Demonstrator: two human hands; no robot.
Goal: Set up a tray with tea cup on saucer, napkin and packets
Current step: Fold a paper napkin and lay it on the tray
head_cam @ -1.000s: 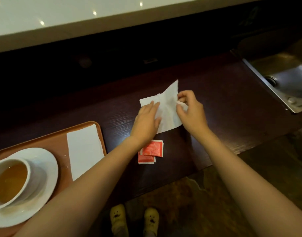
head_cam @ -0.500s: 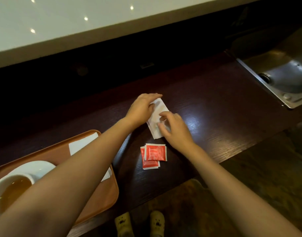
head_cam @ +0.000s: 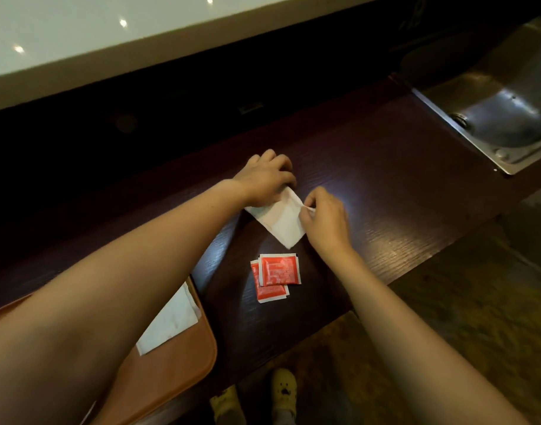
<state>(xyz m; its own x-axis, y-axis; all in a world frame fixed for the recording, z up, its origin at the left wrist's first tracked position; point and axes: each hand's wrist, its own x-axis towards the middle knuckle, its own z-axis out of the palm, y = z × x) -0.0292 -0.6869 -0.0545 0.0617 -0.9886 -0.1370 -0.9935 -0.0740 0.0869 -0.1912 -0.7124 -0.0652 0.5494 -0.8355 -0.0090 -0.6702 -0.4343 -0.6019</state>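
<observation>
A folded white napkin (head_cam: 283, 220) lies on the dark wooden counter (head_cam: 395, 191). My left hand (head_cam: 267, 177) presses down on its far end with curled fingers. My right hand (head_cam: 324, 214) pinches its right edge between thumb and fingers. Two red packets (head_cam: 275, 276) overlap on the counter just below the napkin, untouched. At the lower left sits the orange tray (head_cam: 183, 360) with another white napkin (head_cam: 171, 320) lying on it. My left forearm hides the rest of the tray, so cup and saucer are out of sight.
A metal sink (head_cam: 505, 118) is set into the counter at the upper right. A pale raised ledge (head_cam: 109, 35) runs along the back. The counter's front edge drops to a patterned floor where my yellow shoes (head_cam: 283, 391) show.
The napkin went from spread open with a raised corner to a small folded rectangle. Both hands moved over it, pressing and pinching. The view shifted, and my left arm now covers the cup and saucer.
</observation>
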